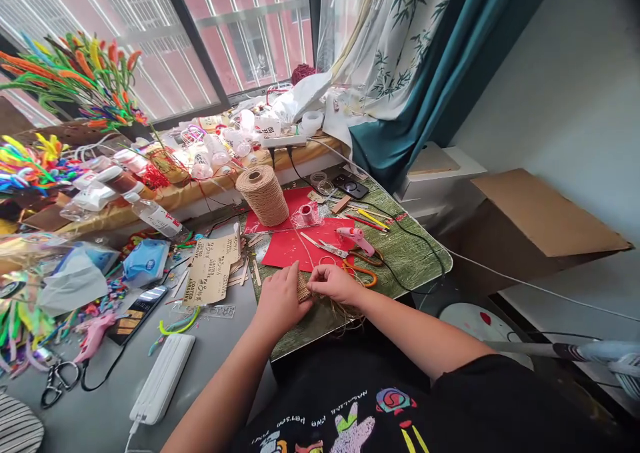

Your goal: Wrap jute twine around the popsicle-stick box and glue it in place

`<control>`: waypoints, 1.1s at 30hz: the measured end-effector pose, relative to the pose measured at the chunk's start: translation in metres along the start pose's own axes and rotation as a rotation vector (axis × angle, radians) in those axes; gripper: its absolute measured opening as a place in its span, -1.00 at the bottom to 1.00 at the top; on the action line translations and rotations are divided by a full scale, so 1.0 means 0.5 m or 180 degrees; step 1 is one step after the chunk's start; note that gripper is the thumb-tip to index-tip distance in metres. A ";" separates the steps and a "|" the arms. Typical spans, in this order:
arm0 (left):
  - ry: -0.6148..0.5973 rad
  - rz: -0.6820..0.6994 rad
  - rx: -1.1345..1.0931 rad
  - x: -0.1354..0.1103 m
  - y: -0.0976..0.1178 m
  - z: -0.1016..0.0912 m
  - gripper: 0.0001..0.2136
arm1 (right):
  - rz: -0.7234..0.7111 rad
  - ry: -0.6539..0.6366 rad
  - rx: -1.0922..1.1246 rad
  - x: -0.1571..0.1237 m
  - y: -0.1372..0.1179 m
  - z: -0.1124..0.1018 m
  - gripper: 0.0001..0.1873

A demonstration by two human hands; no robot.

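Observation:
My left hand [280, 301] and my right hand [334, 283] meet over the near edge of a green mat [410, 256]. Between them sits a small twine-wrapped piece [303, 287]. The left hand presses down on it with fingers curled; the right hand pinches at its right side, where loose jute twine [350, 314] trails off toward the mat's edge. A large cone of jute twine [263, 194] stands farther back. Red paper [295, 246] lies just beyond my hands, with scissors [345, 256] and a pink glue gun [355, 238] on it.
Kraft paper tags [210, 273], a phone [137, 313], a white power bank [163, 376] and small scissors [57, 379] lie on the grey table at left. Pipe-cleaner flowers [80, 73] and bottles crowd the windowsill. A cardboard box [540, 219] stands at right.

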State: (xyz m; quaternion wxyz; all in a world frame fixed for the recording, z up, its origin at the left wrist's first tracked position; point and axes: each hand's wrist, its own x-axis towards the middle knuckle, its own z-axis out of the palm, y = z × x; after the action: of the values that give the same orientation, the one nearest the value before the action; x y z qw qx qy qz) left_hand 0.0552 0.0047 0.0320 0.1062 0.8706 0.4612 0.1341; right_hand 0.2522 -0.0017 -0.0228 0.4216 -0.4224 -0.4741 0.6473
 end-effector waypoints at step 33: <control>0.0882 -0.0132 -0.1430 -0.085 -0.071 0.018 -0.42 | 0.0001 -0.0002 -0.0141 -0.006 -0.011 0.008 -0.62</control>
State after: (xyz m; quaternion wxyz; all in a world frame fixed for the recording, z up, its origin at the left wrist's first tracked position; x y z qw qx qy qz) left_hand 0.0077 -0.0114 0.0068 0.2353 0.7889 0.4477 0.3489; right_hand 0.2499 -0.0044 -0.0164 0.4118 -0.4315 -0.4884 0.6368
